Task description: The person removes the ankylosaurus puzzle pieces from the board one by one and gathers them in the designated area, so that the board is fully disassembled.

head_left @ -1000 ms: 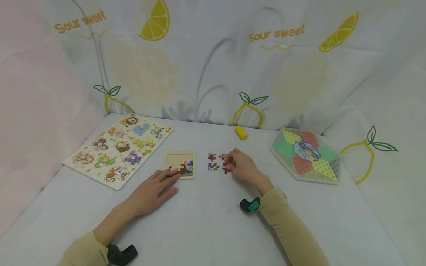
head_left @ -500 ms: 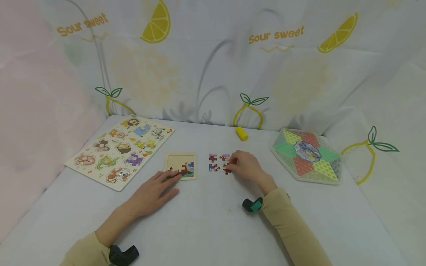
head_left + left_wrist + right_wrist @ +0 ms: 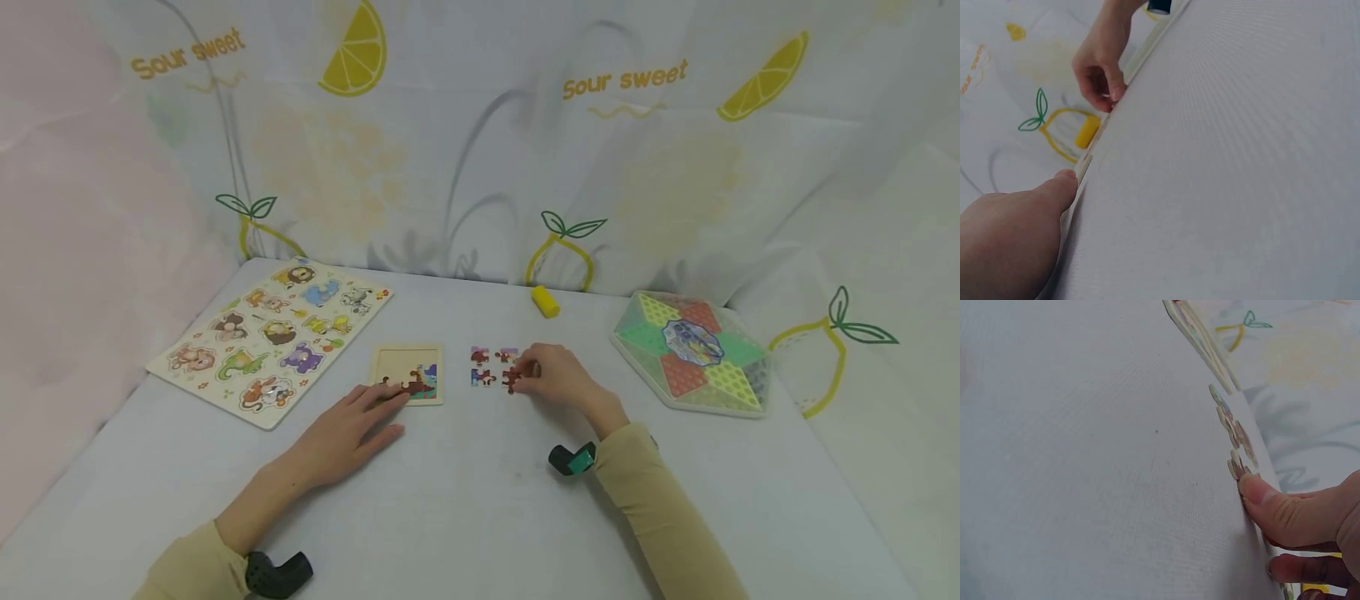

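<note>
Four-sided and shallow, the wooden puzzle tray (image 3: 439,375) lies mid-table with its lower part filled by brown, green and blue pieces. My left hand (image 3: 341,440) rests flat, its extended fingertips on the tray's lower left part, covering some pieces. To the tray's right lie several loose jigsaw pieces (image 3: 481,377) in two short columns. My right hand (image 3: 558,377) pinches the lower right jigsaw piece (image 3: 511,381) between thumb and curled fingers. In the right wrist view the thumb (image 3: 1266,500) presses at that piece's edge, low against the tabletop.
An animal peg-puzzle board (image 3: 279,354) lies at the left. A clear hexagonal box (image 3: 693,354) with coloured triangles sits at the right. Behind the pieces is a yellow block (image 3: 544,301), near the printed cloth backdrop (image 3: 465,167). Dark wrist-worn devices (image 3: 277,575) hang beneath both sleeves.
The right hand shifts slightly right and lower, its fingers staying at the lower right piece. The left hand keeps its place on the tray. The whole head view moves a little.
</note>
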